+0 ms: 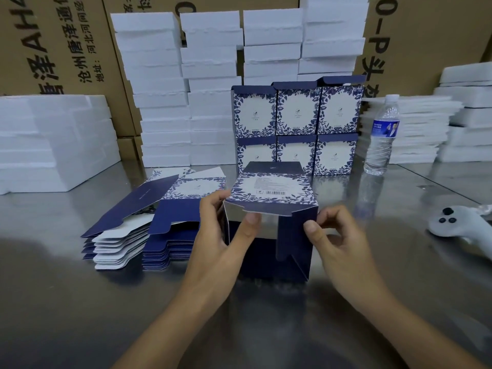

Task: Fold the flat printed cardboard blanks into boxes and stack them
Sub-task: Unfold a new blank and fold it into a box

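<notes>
Box (271,187) gripped: L hand (221,235), R hand (338,235).

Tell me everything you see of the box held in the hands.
The half-folded box is thin printed cardboard, navy with a blue-and-white leaf border; its top panel carries small text and a barcode. The end towards the camera is open, showing a pale inside, with navy flaps not yet tucked. It stands upright, seemingly on the steel table. The left hand grips its left corner, thumb on the front flap; the right hand pinches the right flap.
</notes>
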{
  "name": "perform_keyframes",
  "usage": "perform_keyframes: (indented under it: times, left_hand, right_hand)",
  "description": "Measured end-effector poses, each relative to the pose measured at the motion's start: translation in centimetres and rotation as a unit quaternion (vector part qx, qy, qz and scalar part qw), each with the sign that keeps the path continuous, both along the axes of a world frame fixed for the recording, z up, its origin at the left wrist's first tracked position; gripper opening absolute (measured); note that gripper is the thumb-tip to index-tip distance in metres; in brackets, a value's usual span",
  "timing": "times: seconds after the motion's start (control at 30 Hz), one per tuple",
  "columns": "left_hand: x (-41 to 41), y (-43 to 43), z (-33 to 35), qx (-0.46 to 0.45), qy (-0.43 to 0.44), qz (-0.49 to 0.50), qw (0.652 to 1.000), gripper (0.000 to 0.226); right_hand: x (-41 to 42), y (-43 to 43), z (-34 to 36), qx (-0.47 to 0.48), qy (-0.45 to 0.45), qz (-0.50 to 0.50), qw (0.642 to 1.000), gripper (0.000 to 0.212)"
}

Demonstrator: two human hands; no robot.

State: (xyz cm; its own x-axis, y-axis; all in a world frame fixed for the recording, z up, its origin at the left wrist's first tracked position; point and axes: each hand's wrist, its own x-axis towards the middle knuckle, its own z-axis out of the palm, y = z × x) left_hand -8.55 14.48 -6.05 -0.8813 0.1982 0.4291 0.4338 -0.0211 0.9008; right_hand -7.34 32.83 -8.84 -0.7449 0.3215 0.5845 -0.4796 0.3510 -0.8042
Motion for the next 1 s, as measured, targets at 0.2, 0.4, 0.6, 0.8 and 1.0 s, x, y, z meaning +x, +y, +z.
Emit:
perform_keyframes:
  times: [0.2,0.4,0.6,0.8,1.0]
  left_hand:
    - [0.0,0.2,-0.3,-0.025,0.025,0.004,0.999,0.084]
    - [0.1,0.4,-0.9,-0.066,0.024,-0.009,0.998,0.064]
    - [0.0,0.5,-0.9,-0.074,0.015,-0.008,0.997,0.063]
    - [-0.5,0.2,-0.7,-0.050,0.000,0.005,0.999,0.061]
    - [-0.5,0.2,-0.6,-0.062,0.002,0.020,0.998,0.063]
  right_hand:
    - [0.4,0.1,-0.1,0.175,-0.002,-0.079,0.981,0.050]
    - [0.5,0.9,0.0,0.198,-0.010,-0.149,0.969,0.035]
    - [0.5,0.8,0.3,0.216,-0.019,-0.151,0.965,0.050]
    - [0.8,0.7,0.2,0.289,-0.087,-0.098,0.948,0.049]
    - [0.7,1.0,0.3,0.415,-0.098,-0.178,0.887,0.074]
